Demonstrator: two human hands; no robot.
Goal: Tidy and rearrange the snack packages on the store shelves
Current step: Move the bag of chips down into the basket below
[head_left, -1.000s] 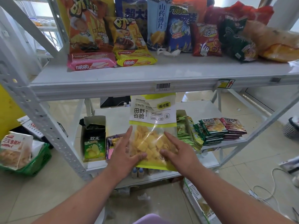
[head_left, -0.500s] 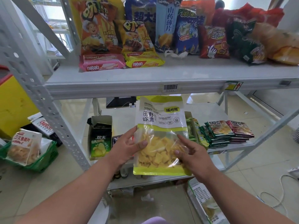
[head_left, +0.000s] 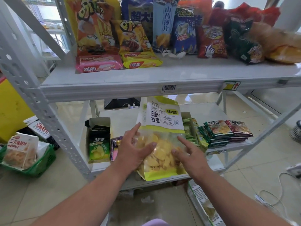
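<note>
Snack bag (head_left: 162,137), shiny crinkly plastic with a clear window full of bumpy yellow chips, stands up at the front of the lower shelf (head_left: 216,165). Left hand (head_left: 132,152) and right hand (head_left: 190,155) hold its sides, thumbs pressing the front. A green box (head_left: 98,141) sits left, flat packets (head_left: 226,132) right.

The snack bag (head_left: 162,137) I've got looks like glossy clear plastic. Shelf (head_left: 146,79) is smooth white painted metal. Floor (head_left: 40,193) is shiny tile.
</note>
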